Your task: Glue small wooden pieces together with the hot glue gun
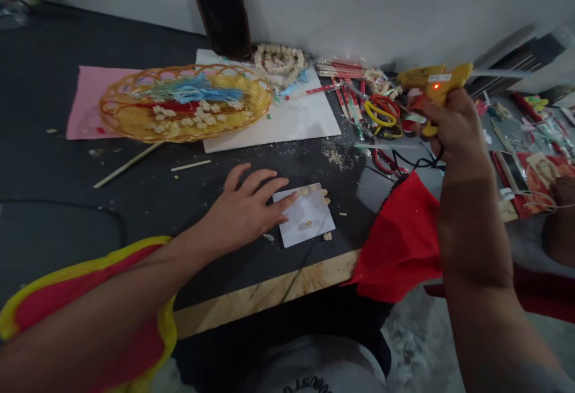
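My left hand (pixel 254 204) lies with its fingers spread at the left edge of a small white card (pixel 303 231), one fingertip touching it. Along the card's far edge runs a row of small beige pieces (pixel 309 189), and another small piece rests on its lower half. Raised at the right, my right hand (pixel 456 117) is wrapped round the handle of a yellow glue gun (pixel 433 76) with a lit orange light. A clear glue stick (pixel 503 73) sticks out of its back. The gun's tip points left, over scissors with yellow handles (pixel 380 114).
A wicker basket (pixel 265 96) with blue tassels (pixel 197 90) and beige pieces stands on pink and white sheets. Behind it are a dark phone (pixel 222 9) and a beaded string (pixel 278 60). Red cloth (pixel 404 237) hangs over the table's front edge. Another person's hand (pixel 563 192) is at far right.
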Motion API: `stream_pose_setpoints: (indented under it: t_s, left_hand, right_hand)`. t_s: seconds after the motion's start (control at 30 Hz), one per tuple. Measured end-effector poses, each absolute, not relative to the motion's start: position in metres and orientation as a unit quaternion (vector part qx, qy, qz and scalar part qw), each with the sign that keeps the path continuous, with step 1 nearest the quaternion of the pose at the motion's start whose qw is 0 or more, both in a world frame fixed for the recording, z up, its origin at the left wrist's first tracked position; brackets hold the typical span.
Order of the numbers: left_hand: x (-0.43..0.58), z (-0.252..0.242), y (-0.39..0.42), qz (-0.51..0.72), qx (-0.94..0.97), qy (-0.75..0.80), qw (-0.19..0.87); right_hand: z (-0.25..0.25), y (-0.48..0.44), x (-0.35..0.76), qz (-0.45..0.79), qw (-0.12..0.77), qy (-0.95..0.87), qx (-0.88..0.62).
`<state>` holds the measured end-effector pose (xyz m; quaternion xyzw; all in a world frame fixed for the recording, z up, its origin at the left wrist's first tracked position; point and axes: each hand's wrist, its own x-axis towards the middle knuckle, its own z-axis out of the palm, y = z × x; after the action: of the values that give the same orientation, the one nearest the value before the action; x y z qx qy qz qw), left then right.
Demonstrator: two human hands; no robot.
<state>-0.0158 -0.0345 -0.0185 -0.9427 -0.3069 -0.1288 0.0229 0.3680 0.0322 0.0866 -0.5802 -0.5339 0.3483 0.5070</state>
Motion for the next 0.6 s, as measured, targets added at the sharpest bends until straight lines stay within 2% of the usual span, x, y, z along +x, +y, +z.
stream_pose_setpoints:
  t_s: [0.07, 0.3, 0.6]
  left_hand:
    - [-0.016, -0.017, -0.034, -0.116, -0.945, -0.305, 0.021]
    - [-0.017, -0.021, -0.031, -0.125, -0.948, -0.288, 0.046]
    - [-0.016, -0.019, -0.035, -0.132, -0.944, -0.299, 0.04]
  right_hand:
    - [0.074, 0.013, 0.356, 0.338, 0.475, -0.536, -0.61]
    - [0.021, -0.06, 0.313, 0.529, 0.333, -0.546, -0.558]
    - [0.01, -0.078, 0.304, 0.527, 0.267, -0.633, -0.5]
